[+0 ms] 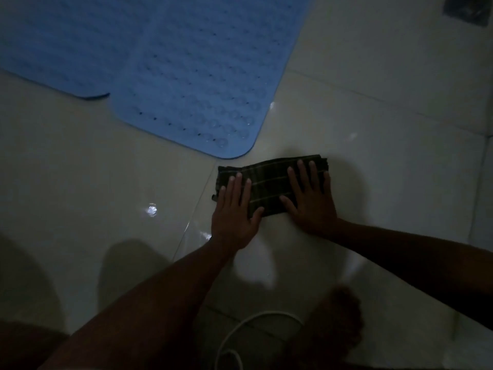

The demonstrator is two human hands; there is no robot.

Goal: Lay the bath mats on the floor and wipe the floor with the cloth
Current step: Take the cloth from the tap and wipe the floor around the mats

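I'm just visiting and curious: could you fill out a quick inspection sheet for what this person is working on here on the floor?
Surface: pale tiled floor, glossy, with bright glints; the light is dim.
Job's things: two blue bath mats lie flat and seem to overlap at one edge; a dark striped cloth, folded, lies just beyond the mat's corner.
Clutter: nothing seen.
Grip: left hand and right hand both press flat, fingers spread, on the cloth.
Cables: a white cord loops across the floor near a bare foot.
Surroundings: a dark square at the top right, perhaps a drain; too dim to tell.
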